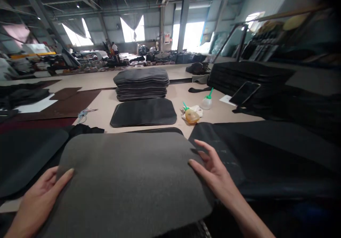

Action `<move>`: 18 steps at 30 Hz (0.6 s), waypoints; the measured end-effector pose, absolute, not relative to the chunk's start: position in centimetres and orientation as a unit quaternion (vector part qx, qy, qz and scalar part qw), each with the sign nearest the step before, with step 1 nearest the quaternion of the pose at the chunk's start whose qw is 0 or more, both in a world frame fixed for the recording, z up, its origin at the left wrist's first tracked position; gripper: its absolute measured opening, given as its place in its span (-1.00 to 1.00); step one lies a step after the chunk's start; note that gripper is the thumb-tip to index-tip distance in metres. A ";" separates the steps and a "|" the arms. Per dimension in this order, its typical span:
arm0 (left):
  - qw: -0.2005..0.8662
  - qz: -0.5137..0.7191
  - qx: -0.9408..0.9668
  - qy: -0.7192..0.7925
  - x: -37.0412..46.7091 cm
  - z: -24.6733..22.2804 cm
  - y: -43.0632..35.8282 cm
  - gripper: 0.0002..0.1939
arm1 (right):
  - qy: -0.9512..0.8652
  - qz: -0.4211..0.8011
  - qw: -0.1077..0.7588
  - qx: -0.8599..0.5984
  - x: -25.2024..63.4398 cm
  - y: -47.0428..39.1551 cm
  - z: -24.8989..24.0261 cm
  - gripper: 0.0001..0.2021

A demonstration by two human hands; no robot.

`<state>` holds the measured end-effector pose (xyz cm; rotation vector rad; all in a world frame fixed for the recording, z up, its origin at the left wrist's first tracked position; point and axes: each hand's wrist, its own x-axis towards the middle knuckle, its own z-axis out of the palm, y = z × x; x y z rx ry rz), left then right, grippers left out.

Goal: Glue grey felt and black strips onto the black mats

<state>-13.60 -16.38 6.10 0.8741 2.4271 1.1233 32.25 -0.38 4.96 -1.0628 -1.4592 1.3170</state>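
Observation:
A large dark grey sheet panel with rounded corners (128, 174), leather-like, is held up close in front of me. My left hand (44, 192) pinches its left edge, thumb on the face and fingers partly hidden behind. At the right edge is my right hand (213, 167), its thumb over the face; the index finger reaches out past the edge while other fingertips bend toward the back. Beyond the panel lies a low pile of black rounded pieces (144, 112). Behind that rises a taller stack of similar pieces (141, 84). Another black piece (160, 129) shows partly past the panel's top edge.
Two squeeze bottles with green nozzles, one amber (192, 116) and one clear (206, 103), stand right of the pile. Black sheets (266, 153) cover the right side. A phone (245, 92) leans on dark stacked material. Brown sheets (77, 101) lie left. A person (115, 49) stands far back.

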 end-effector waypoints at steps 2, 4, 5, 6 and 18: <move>0.197 0.367 0.347 0.840 -12.9 6.3 -12.8 -0.41 | -0.637 0.463 0.419 -0.452 32.8 1.5 4.0 -0.58; 0.185 0.330 0.398 0.836 -12.7 5.6 -10.0 -0.40 | -0.673 0.399 0.397 -0.480 32.9 3.2 3.1 -0.69; 0.163 0.311 0.418 0.838 -12.8 5.0 -8.9 -0.39 | -0.681 0.379 0.390 -0.491 32.9 3.9 2.6 -0.68; 0.139 0.292 0.434 0.841 -12.9 4.3 -8.0 -0.38 | -0.684 0.366 0.384 -0.500 32.8 4.5 2.2 -0.67; 0.120 0.201 0.544 0.806 -13.1 1.4 -7.2 -0.20 | -0.763 0.348 0.283 -0.465 32.9 5.6 1.1 -0.62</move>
